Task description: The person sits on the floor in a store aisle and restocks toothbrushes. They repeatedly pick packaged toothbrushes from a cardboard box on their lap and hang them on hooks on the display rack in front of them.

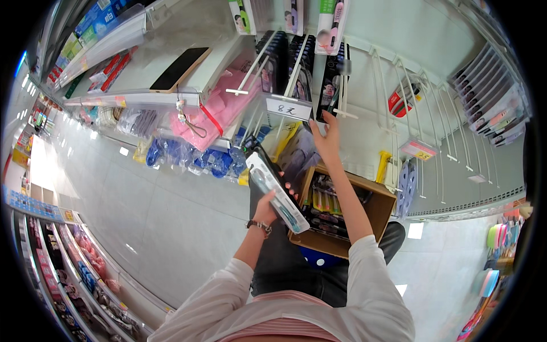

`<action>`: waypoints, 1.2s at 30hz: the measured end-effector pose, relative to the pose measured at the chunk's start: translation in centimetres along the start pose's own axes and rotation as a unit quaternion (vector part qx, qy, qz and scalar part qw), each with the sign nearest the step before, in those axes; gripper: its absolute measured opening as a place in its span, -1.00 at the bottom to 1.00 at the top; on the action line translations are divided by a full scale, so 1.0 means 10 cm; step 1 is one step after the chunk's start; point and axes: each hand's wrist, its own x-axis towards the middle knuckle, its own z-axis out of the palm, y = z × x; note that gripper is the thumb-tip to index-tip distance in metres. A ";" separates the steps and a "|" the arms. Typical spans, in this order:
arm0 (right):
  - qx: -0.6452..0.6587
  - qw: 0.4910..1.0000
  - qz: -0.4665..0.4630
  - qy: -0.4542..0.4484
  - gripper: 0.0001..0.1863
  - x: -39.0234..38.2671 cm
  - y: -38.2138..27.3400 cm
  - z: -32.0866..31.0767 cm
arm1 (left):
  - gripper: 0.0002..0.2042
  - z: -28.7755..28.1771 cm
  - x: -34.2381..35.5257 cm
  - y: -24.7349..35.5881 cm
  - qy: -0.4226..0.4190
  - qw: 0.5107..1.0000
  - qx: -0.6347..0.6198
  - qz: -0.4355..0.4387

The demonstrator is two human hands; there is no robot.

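My left hand (266, 208) is closed around a long white-backed blister pack (279, 194) with a slim teal-and-grey handled item inside. Darker packs lie under it in the same grip. My right hand (327, 139) reaches up to the display hooks. Its thumb and fingers are at the lower end of a black hanging pack (329, 91), pinching it as far as I can see. To the left hang rows of similar black packs (275, 60). On my lap rests an open cardboard box (367, 196) holding several dark packs and a yellow one.
A phone (181, 69) with a dangling charm lies on the shelf at left. Below it hang pink cloth goods (213, 105) and blue bagged items (196, 159). Bare metal hooks (424, 114) jut out at right. A price card (288, 107) sits in front of the hooks.
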 end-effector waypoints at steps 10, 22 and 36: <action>-0.178 0.860 0.055 -0.475 -0.54 -1.11 -0.87 -0.75 | -0.39 -0.01 -0.03 -0.04 0.003 0.999 0.028 0.016; -0.122 0.910 0.094 -0.384 -0.65 -0.99 -0.80 -0.94 | -0.60 -0.06 -0.06 -0.02 0.125 0.991 0.012 -0.033; -0.117 0.912 -0.031 -0.391 -0.37 -1.14 -0.80 -0.81 | -0.43 -0.25 -0.07 -0.07 0.115 0.993 0.038 0.001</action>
